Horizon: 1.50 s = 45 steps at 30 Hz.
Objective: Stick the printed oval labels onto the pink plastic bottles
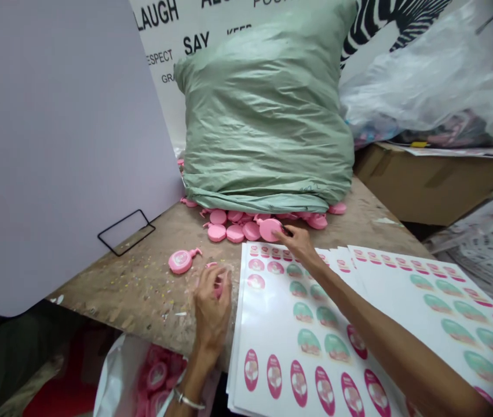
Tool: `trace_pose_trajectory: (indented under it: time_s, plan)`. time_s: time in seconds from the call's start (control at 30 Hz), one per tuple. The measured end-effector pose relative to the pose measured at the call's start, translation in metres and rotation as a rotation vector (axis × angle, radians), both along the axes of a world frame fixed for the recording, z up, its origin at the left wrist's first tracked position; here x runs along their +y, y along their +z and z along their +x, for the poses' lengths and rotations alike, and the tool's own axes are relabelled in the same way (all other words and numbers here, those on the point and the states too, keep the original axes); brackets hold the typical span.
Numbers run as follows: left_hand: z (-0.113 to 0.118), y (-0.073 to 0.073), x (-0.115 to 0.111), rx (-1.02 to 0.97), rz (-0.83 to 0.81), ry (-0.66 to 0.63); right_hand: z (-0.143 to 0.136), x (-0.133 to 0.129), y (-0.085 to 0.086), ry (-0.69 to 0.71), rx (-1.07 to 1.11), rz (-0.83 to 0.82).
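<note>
My left hand (212,295) is closed around a pink round plastic piece (218,288), mostly hidden by the fingers, above the wooden table. My right hand (300,242) reaches forward over the sheets, its fingertips on the edge of another flat pink round piece (269,230) with a small spout. A thin dark object (288,231), too small to name, shows at those fingers. Left of my hands lies a pink piece with a round sticker (181,261) on its face. Under my right forearm are the sticker sheets (272,324), printed with pink and green labels; some spots at their top left are bare.
A large green stuffed bag (267,116) stands at the back, with several pink pieces (217,233) spilling from below. A white panel (64,145) and black wire frame (127,233) are left. Below the edge, a white bag (116,376) holds more pieces. A cardboard box (437,179) stands right.
</note>
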<state>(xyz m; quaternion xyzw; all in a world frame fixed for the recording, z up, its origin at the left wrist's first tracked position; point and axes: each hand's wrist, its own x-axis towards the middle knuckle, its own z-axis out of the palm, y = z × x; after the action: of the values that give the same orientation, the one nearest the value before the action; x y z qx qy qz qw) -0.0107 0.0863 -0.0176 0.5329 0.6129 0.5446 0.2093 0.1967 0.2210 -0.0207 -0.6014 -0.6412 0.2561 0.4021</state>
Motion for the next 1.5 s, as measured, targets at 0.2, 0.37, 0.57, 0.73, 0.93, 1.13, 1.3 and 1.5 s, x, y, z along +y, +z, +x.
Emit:
trace_pose_trajectory:
  time_s: [0.2,0.37,0.57,0.73,0.93,1.13,1.3,1.5]
  plan:
    - [0.053,0.010,-0.001,-0.658,-0.164,-0.308,-0.027,-0.121,0.011,0.245,0.537,-0.384]
    - [0.039,0.019,-0.016,-0.909,-0.193,-0.202,-0.014,-0.144,0.006,0.309,0.325,-0.336]
    - [0.020,0.006,-0.017,-0.925,-0.412,-0.243,0.008,-0.106,-0.016,0.063,-0.277,0.032]
    - [0.033,-0.010,-0.011,-0.932,-0.391,-0.252,-0.015,-0.097,-0.027,0.079,-0.393,0.106]
    - [0.031,-0.019,-0.008,-0.938,-0.385,-0.290,-0.018,-0.096,-0.038,0.100,-0.477,0.158]
    - [0.030,-0.022,-0.008,-0.882,-0.372,-0.297,-0.020,-0.101,-0.041,0.117,-0.469,0.159]
    - [0.030,-0.025,-0.008,-0.870,-0.359,-0.318,-0.023,-0.100,-0.040,0.086,-0.463,0.154]
    - [0.029,-0.029,-0.007,-0.842,-0.349,-0.322,-0.022,-0.099,-0.040,0.077,-0.494,0.145]
